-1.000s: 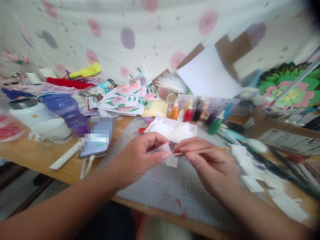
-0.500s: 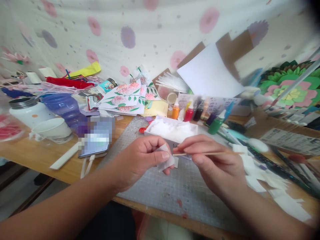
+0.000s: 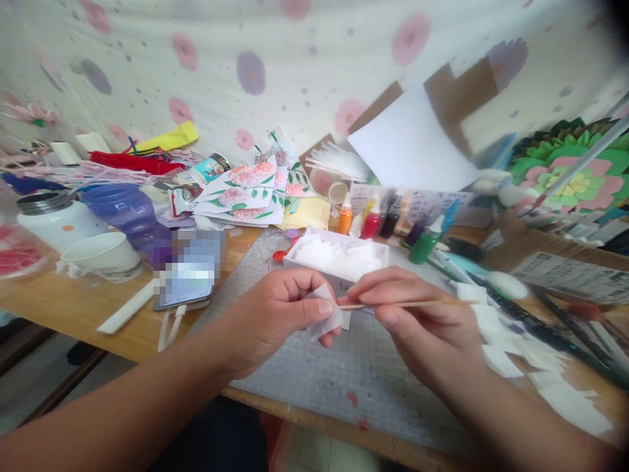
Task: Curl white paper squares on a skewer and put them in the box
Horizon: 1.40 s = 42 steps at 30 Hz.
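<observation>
Between thumb and fingers, my left hand (image 3: 295, 305) pinches a small piece of thin white paper (image 3: 328, 322). My right hand (image 3: 417, 314) grips a thin wooden stick (image 3: 422, 303), held nearly level, and its left tip meets the paper close to my left thumb. Both hands are above a grey cutting mat (image 3: 314, 387). Just behind them stands a white box (image 3: 339, 280) filled with soft white pieces (image 3: 339, 257). A small pale square (image 3: 346, 320) shows partly behind the paper; what it is I cannot make out.
Paint bottles (image 3: 372, 219) line the back of the mat. To the left are a phone (image 3: 191, 275), a white cup (image 3: 103, 255) and a purple container (image 3: 120, 210). White squares (image 3: 498, 360) and brushes lie at the right, beside a cardboard box (image 3: 555, 262). Flower pictures (image 3: 246, 190) rest behind.
My right hand has shifted slightly left, bringing the stick's tip closer in against the paper. My left hand stays almost where it was, still pinching the paper.
</observation>
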Each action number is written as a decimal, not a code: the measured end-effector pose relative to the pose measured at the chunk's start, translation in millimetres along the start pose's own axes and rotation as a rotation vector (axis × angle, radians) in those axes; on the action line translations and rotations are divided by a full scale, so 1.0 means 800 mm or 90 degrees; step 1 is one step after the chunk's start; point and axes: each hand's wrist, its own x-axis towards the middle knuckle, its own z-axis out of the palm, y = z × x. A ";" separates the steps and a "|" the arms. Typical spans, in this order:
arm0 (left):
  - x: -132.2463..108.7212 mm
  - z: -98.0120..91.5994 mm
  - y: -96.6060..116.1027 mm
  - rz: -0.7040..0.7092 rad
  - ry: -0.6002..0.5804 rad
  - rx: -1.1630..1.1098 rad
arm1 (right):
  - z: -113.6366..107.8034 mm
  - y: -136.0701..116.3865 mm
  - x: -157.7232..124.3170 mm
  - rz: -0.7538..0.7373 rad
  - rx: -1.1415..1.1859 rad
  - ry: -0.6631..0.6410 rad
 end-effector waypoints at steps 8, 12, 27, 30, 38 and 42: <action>-0.001 0.001 0.000 -0.007 0.008 0.002 | 0.000 -0.002 0.001 -0.003 -0.010 0.004; -0.001 0.000 -0.002 -0.011 -0.009 -0.010 | -0.001 0.000 -0.003 0.003 0.006 -0.001; -0.001 -0.002 -0.002 -0.010 -0.014 -0.003 | 0.000 -0.002 0.001 -0.019 -0.012 -0.015; 0.000 -0.003 -0.003 0.000 -0.017 0.008 | 0.000 -0.002 0.002 -0.019 -0.010 -0.017; 0.000 -0.002 -0.004 0.005 -0.009 0.017 | -0.001 -0.001 0.001 -0.017 -0.007 -0.017; 0.000 -0.001 -0.003 -0.003 0.002 0.032 | -0.001 0.000 0.001 -0.014 -0.022 -0.023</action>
